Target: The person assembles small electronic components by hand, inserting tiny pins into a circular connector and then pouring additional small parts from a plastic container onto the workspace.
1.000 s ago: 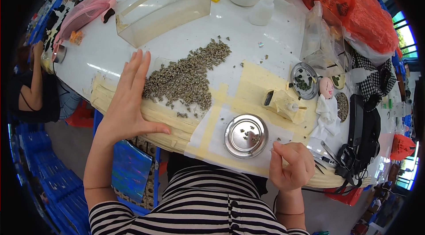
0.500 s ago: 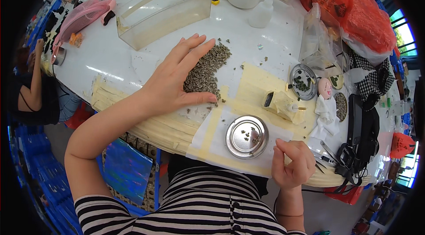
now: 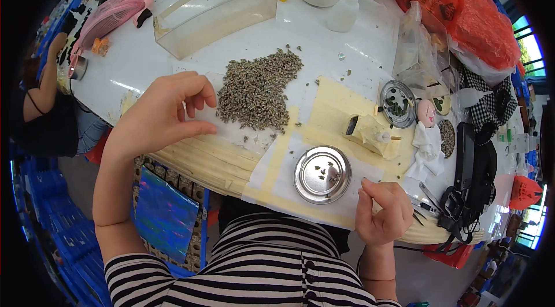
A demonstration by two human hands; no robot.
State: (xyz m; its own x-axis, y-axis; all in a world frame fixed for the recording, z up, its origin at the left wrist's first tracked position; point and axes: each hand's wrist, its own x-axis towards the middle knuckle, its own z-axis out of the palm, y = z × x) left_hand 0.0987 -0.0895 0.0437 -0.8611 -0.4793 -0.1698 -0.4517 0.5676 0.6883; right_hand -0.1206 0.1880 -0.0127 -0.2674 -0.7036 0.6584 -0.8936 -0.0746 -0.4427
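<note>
My left hand [image 3: 167, 111] is at the left edge of a heap of small grey-brown metallic-looking pieces [image 3: 257, 90]. Its fingers curl loosely and the thumb stands apart from them, with nothing visible between. Over the table's near edge, my right hand [image 3: 384, 213] is closed, thumb and forefinger tips close together; whatever they may hold is too small or hidden to make out. To the left of that hand lies a round silver metal dish [image 3: 322, 191] with several tiny pieces in it. Dark pointed tool tips [image 3: 417, 218] show beside the right hand.
A tape-wrapped block [image 3: 376, 135] stands beyond the dish. Another round dish [image 3: 398, 104] holds dark green bits. Farther off are a clear plastic box [image 3: 217, 15], a white squeeze bottle [image 3: 344, 13] and a red plastic bag [image 3: 457, 9]. Another person [image 3: 49, 110] sits at the left.
My left hand has drawn back leftward off the heap and its fingers have curled, uncovering the heap's left part. My right hand has stayed nearly still.
</note>
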